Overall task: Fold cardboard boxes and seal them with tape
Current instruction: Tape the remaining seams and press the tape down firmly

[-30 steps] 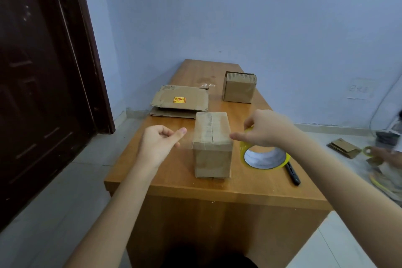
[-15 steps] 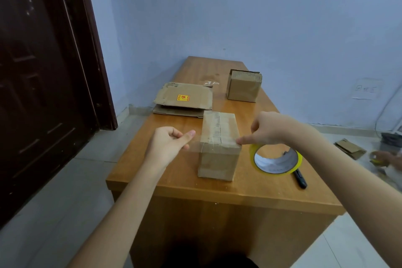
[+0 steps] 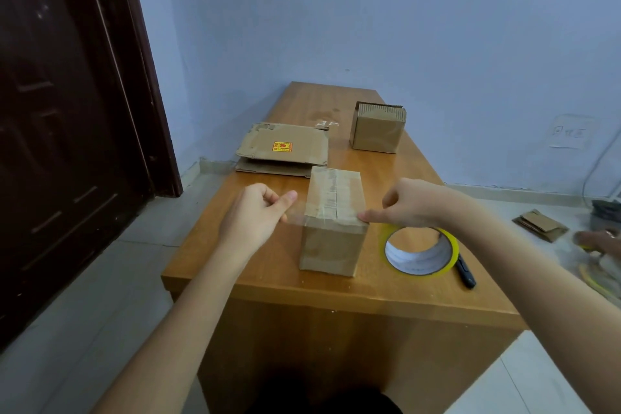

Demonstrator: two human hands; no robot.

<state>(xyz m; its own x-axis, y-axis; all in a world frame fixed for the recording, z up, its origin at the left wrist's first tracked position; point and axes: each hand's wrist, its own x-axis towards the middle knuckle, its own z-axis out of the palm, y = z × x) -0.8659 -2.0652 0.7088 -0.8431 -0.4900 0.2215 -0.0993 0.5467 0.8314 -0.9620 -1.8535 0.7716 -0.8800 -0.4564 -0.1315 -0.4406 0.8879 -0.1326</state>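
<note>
- Closed brown cardboard box [image 3: 332,222] sits near front edge of the wooden table [image 3: 302,289], long axis running away from the camera twd the wall, taped seam on top along that axis.
- Left hand [image 3: 255,215]: fingers curled, thumb & forefinger pinching the end of a clear tape strip [image 3: 297,210] stretched across the box's near top edge.
- Right hand [image 3: 411,203]: fingers curled, forefinger tip pressing on box's right top corner.
- Yellow-rimmed tape roll [image 3: 420,250] lies flat just right of box.

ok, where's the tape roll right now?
Head view: the tape roll lies flat on the table, near its front right edge, between the box and the black pen, just under the right hand.
</note>
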